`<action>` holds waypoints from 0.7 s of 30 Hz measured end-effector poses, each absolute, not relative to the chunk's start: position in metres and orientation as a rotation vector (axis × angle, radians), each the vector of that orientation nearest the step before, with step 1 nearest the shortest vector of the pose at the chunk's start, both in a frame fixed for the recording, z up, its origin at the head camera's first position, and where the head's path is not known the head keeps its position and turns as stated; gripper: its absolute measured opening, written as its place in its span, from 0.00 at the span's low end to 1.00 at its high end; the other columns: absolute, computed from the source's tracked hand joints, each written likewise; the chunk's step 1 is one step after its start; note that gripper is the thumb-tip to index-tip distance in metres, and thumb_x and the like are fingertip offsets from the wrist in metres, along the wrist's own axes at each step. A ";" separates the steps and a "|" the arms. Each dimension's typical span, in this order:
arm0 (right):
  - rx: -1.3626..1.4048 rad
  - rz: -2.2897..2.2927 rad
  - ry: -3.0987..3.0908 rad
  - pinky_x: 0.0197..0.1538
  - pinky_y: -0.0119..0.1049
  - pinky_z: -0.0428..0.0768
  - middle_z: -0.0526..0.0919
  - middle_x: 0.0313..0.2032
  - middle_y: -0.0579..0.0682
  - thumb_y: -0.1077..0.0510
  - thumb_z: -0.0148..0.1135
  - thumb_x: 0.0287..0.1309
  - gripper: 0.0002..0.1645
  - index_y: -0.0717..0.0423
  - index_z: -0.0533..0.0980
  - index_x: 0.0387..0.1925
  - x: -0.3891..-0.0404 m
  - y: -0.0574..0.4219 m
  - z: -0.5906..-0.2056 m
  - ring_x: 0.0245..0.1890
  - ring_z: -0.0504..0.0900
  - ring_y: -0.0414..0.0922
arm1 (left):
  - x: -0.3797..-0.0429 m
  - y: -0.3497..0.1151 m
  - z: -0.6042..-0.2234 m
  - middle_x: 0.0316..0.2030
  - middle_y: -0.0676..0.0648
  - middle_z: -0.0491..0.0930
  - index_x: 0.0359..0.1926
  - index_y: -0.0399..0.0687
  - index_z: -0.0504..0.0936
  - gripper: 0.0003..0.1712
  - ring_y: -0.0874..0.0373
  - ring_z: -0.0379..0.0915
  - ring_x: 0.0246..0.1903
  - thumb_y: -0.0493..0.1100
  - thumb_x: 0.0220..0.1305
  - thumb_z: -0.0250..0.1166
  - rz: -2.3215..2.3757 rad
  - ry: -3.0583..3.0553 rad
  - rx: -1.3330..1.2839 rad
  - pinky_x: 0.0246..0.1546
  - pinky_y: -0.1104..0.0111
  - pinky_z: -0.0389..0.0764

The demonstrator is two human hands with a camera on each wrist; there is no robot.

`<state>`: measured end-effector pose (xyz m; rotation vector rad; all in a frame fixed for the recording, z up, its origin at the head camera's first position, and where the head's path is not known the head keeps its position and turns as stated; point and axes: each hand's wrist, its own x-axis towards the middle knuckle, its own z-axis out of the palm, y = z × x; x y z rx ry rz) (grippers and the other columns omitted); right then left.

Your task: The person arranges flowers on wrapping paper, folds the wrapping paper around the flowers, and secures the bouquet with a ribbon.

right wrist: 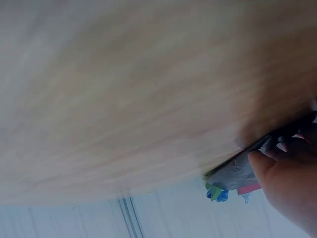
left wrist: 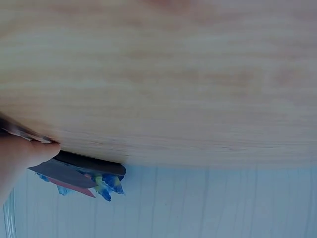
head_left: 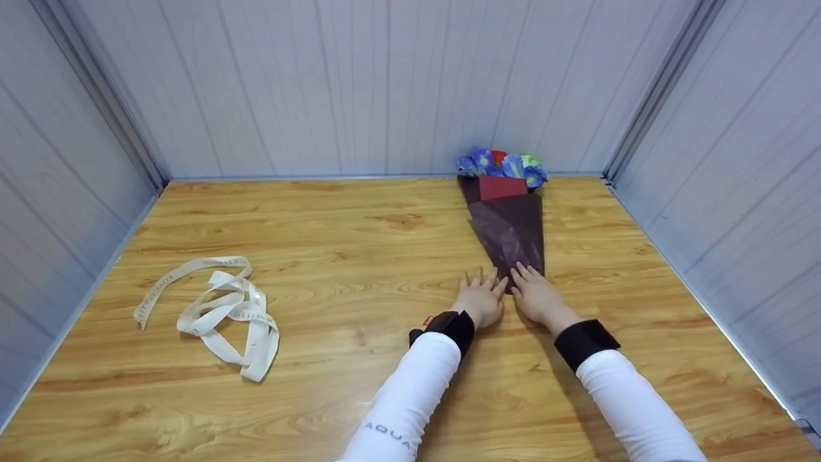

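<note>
Touching the bouquet at its narrow near end, the left hand and right hand lie with fingers outstretched, grasping nothing. Well left lies loose, lettered white ribbon. Dark maroon wrapping widens over the table, right of centre, to a red panel, then blue, red, green flowers near the back wall.

On my monitor, pale walls flank the wood-grain tabletop on three sides. Grey strips mark both corners.

Pale panelled walls around a wood-grain table suggest a work booth.
</note>
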<state>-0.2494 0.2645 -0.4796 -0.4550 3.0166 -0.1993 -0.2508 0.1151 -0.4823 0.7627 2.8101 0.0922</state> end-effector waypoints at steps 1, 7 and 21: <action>-0.454 -0.199 3.015 0.69 0.54 0.56 0.57 0.67 0.71 0.59 0.42 0.69 0.29 0.75 0.59 0.64 -0.249 0.265 -0.480 0.68 0.55 0.67 | -0.251 0.115 -0.483 0.75 0.56 0.42 0.74 0.66 0.47 0.31 0.49 0.35 0.74 0.55 0.72 0.40 0.090 2.811 0.761 0.71 0.49 0.42; -0.436 -0.177 3.034 0.69 0.54 0.56 0.58 0.67 0.70 0.59 0.42 0.68 0.29 0.74 0.60 0.64 -0.249 0.266 -0.480 0.68 0.56 0.66 | -0.249 0.116 -0.484 0.75 0.56 0.43 0.74 0.66 0.48 0.31 0.49 0.36 0.74 0.55 0.72 0.40 0.090 2.837 0.763 0.71 0.50 0.44; -0.499 -0.490 3.299 0.57 0.55 0.72 0.75 0.54 0.67 0.58 0.50 0.67 0.19 0.69 0.76 0.49 -0.257 0.268 -0.473 0.57 0.71 0.63 | -0.252 0.105 -0.465 0.75 0.47 0.44 0.75 0.61 0.40 0.34 0.52 0.39 0.74 0.56 0.73 0.39 0.058 2.819 0.754 0.71 0.55 0.46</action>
